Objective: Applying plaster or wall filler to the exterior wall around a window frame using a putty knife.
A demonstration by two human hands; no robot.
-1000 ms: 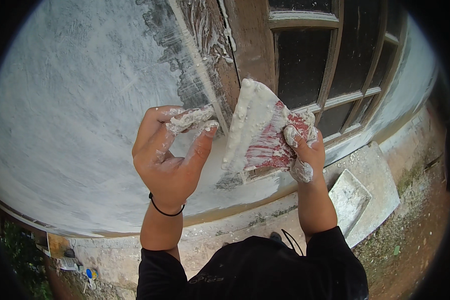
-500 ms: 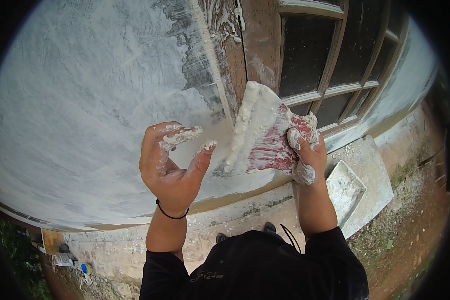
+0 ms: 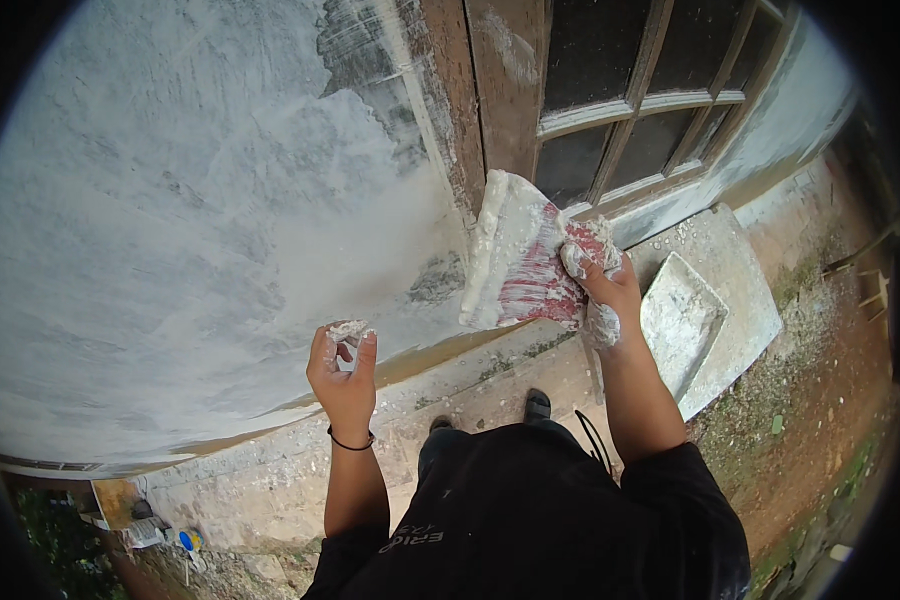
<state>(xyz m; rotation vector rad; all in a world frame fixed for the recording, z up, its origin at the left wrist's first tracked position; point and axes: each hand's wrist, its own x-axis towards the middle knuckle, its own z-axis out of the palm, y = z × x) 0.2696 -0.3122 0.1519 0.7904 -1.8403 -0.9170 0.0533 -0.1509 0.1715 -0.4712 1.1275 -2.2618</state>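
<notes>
My right hand (image 3: 610,287) grips a wide red putty spreader (image 3: 540,290) by its narrow end. White putty (image 3: 483,250) coats much of its face and lies thick along the broad edge, which points left toward the wall. The fingers behind the spreader are hidden, and putty smears the thumb and the heel of the hand. Lower and to the left, my left hand (image 3: 344,380) is curled, thumb and forefinger brought together around a little white putty at their tips. It stands apart from the spreader, in front of the wall (image 3: 200,220).
A wooden window frame (image 3: 505,110) with dark panes borders the wall on the right. Below it, a putty-smeared tray (image 3: 682,325) rests on a pale board (image 3: 745,275). A concrete ledge (image 3: 490,375) runs under my feet. A blue-and-yellow container (image 3: 189,540) stands far lower left.
My left hand has dropped away from the spreader, and its thumb and forefinger have closed together. The right hand still holds the spreader, slightly shifted left. The view has tilted toward my feet.
</notes>
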